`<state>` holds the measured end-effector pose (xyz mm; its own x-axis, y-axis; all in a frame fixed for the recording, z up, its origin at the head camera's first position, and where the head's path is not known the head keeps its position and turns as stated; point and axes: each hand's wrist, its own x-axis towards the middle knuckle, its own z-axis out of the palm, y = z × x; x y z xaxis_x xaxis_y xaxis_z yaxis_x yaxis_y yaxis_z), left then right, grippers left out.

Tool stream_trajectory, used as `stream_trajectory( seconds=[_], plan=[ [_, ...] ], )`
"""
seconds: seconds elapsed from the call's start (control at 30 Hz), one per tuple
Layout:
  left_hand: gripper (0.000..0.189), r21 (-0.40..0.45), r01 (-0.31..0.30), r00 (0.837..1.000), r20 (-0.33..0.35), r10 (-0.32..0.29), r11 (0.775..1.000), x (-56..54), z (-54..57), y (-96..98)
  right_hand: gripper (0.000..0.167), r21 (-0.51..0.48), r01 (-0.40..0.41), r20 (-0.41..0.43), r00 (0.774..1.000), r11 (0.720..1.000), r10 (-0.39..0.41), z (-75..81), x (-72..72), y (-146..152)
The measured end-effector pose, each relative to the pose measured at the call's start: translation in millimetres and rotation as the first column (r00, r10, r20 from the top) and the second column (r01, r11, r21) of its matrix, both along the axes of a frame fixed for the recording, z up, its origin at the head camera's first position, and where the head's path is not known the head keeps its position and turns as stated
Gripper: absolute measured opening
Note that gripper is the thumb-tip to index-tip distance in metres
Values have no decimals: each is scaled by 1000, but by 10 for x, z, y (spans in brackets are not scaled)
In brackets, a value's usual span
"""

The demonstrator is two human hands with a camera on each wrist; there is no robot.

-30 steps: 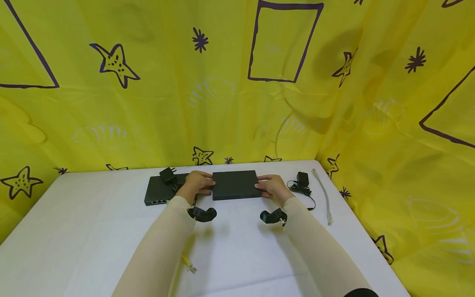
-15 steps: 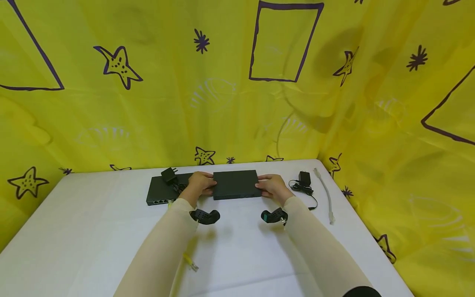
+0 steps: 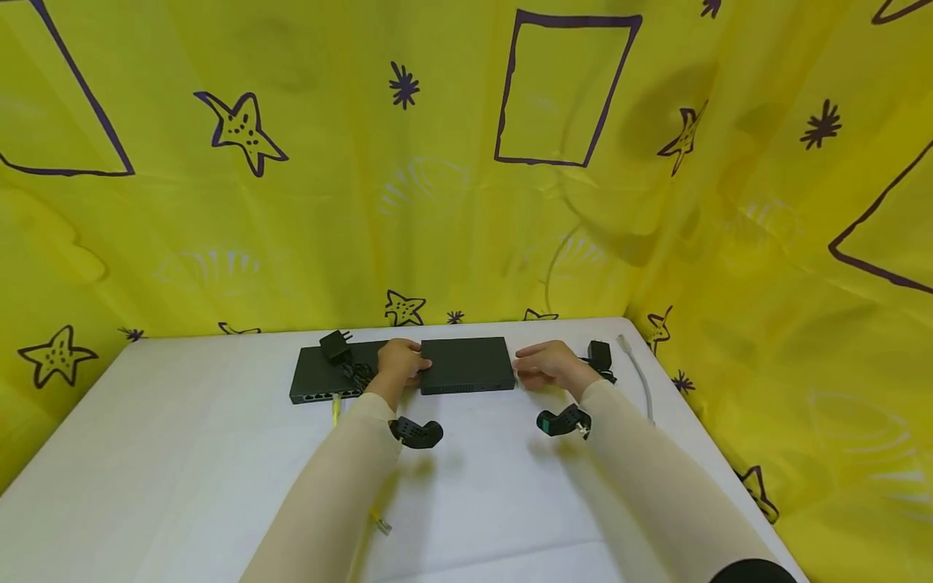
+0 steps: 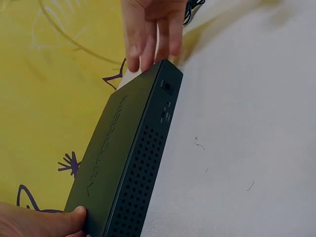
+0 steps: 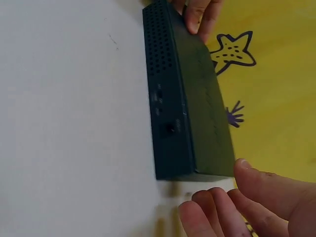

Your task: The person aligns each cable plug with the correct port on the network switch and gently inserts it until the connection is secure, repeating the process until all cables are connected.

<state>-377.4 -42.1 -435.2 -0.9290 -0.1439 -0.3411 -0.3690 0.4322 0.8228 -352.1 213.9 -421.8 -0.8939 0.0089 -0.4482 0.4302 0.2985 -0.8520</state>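
In the head view, the black box (image 3: 468,366) is at the centre, towards the far edge of the white bench (image 3: 182,437). The left hand (image 3: 398,361) holds its left end; the right hand (image 3: 550,366) is just beside its right end, gripping nothing. With only one hand gripping, the box is best held level and firmly.

In the left wrist view, the left thumb (image 4: 74,222) presses the box's top at lower left; the round socket (image 4: 167,87), upper centre, is best left uncovered.

In the right wrist view, the right thumb (image 5: 266,190) and fingers (image 5: 195,219) stand well apart at lower right; whether the thumb touches the corner cannot be told. Gripping that end squarely should limit twisting.
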Motion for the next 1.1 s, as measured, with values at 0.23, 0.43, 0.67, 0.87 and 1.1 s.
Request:
stream_trajectory(
  seconds=[0.23, 0.43, 0.67, 0.87, 1.1],
  plan=[
    [45, -52, 16, 1000, -13, -16, 999, 39, 63, 19, 48, 127, -109, -23, 993, 986, 112, 171, 114, 336],
    [46, -51, 19, 1000, -5, -19, 999, 78, 84, 18, 48, 210, -228, -21, 971, 951, 237, 243, 268, 639],
    [46, -55, 18, 1000, 3, -18, 998, 52, 47, -6, 40, 385, -352, -50, 915, 853, 400, 310, 393, 887],
    [47, -60, 26, 1000, 2, -26, 998, -7, -6, -17, 26, 577, -385, -53, 862, 721, 503, 308, 483, 994],
    [47, -62, 23, 1000, 10, -22, 998, 16, 15, 14, 23, 649, -398, -58, 824, 649, 563, 229, 536, 1107]
  ],
)
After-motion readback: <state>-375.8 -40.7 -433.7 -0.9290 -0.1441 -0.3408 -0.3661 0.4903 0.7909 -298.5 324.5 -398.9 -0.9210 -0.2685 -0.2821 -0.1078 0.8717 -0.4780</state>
